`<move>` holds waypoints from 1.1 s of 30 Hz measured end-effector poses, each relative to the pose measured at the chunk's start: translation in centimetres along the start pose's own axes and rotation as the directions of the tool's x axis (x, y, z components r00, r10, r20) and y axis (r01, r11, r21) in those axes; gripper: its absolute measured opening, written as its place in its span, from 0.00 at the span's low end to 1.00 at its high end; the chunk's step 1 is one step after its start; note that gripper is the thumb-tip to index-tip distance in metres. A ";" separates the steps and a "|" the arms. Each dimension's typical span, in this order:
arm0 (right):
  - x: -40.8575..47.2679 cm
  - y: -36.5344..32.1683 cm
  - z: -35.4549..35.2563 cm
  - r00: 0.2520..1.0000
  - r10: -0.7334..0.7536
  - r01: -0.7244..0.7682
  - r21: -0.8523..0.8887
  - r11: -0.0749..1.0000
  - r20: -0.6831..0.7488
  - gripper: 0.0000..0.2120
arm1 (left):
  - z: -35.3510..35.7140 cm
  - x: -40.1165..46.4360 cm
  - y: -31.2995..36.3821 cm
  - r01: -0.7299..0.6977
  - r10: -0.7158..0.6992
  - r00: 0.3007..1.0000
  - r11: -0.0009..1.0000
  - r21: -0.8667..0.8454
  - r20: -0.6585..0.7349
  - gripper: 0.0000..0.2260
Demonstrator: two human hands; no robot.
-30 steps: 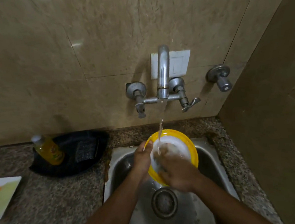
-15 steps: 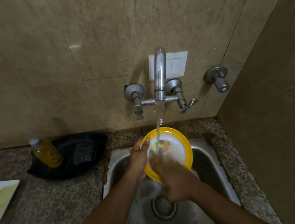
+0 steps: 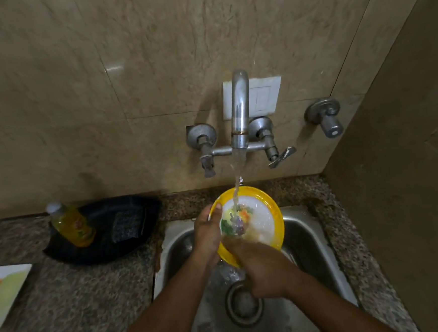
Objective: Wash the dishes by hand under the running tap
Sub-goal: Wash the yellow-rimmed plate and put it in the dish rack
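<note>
two hands on yellow-rimmed plate under tap stream: left hand fingers clamped on rim, right hand fingers together, rubbing face. rinse step; next likely turn plate.

One wide-angle view, worn on the head, looks forward and steeply down from above the steel sink. It faces the far tiled wall, with the tap near centre. The granite counter spreads left, a side wall closes the right, and both forearms enter from the near edge, close.
</note>
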State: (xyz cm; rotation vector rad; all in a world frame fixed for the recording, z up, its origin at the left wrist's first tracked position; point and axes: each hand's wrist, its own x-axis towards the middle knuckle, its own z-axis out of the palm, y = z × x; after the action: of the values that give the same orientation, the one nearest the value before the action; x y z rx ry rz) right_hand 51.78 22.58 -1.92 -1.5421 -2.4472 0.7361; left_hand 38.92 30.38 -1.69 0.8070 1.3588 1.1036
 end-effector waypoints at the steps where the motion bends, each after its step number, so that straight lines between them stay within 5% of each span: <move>1: 0.4 -0.4 0.0 0.999 0.020 -0.019 0.027 0.999 -0.044 0.52 | 0.1 0.0 0.0 -0.016 0.015 1.000 1.000 0.004 0.002 0.14; 4: 0.5 -1.2 0.5 0.994 0.070 -0.055 0.175 0.983 -0.080 0.46 | 0.7 0.4 0.2 -0.022 0.022 1.000 1.000 -0.004 -0.013 0.09; 8: 0.1 -0.2 -0.2 0.999 0.020 -0.018 0.034 0.999 -0.044 0.48 | -0.1 0.3 -0.1 -0.072 0.075 0.996 0.996 0.050 -0.051 0.11; 12: 0.3 -1.8 0.1 0.996 0.059 -0.042 0.211 0.977 -0.074 0.45 | 0.6 0.5 0.4 -0.117 0.119 0.992 0.992 0.054 -0.031 0.07; 16: 0.0 -0.5 -0.2 0.998 0.032 -0.030 0.021 0.999 -0.054 0.46 | -0.2 0.2 0.7 -0.152 0.154 0.987 0.988 0.038 -0.045 0.09; 20: -0.3 -0.9 0.7 0.997 0.056 -0.046 0.155 0.987 -0.058 0.48 | 0.2 0.6 1.3 -0.173 0.174 0.985 0.982 0.079 -0.010 0.07; 23: -0.6 0.2 -0.5 0.994 0.009 -0.011 -0.016 1.000 -0.107 0.42 | -0.3 0.2 0.6 -0.157 0.159 0.985 0.987 0.047 -0.058 0.09; 27: -0.1 -1.5 1.0 0.991 0.083 -0.066 0.159 0.985 -0.107 0.45 | 0.5 0.5 1.8 -0.191 0.193 0.981 0.979 0.077 -0.030 0.10; 33: 0.0 -1.3 0.4 0.982 0.043 -0.041 0.014 0.999 -0.186 0.43 | 0.3 0.1 1.8 -0.177 0.176 0.982 0.984 -0.008 -0.072 0.08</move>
State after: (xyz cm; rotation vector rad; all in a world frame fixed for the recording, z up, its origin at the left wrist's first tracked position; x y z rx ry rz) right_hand 50.59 21.98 -1.67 -1.5853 -2.2794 0.5806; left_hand 39.01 31.08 -0.04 0.8989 1.3563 1.2897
